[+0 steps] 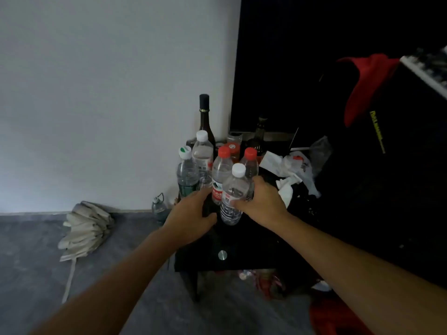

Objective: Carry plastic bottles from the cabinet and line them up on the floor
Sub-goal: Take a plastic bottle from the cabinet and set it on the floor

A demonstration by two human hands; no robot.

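Head view looks down on a low black cabinet (242,240) in the corner, where five plastic bottles (203,158) stand clustered at its front left, close enough to gather in one go. My right hand (262,201) wraps its fingers (238,203) round the nearest white-capped bottle (233,194), apparently to lift it first since it blocks the others. My left hand (191,220) reaches in at the cluster's base beside a red-capped bottle (220,175); whether it grasps anything I cannot tell. Grey floor (121,274) lies open to the left.
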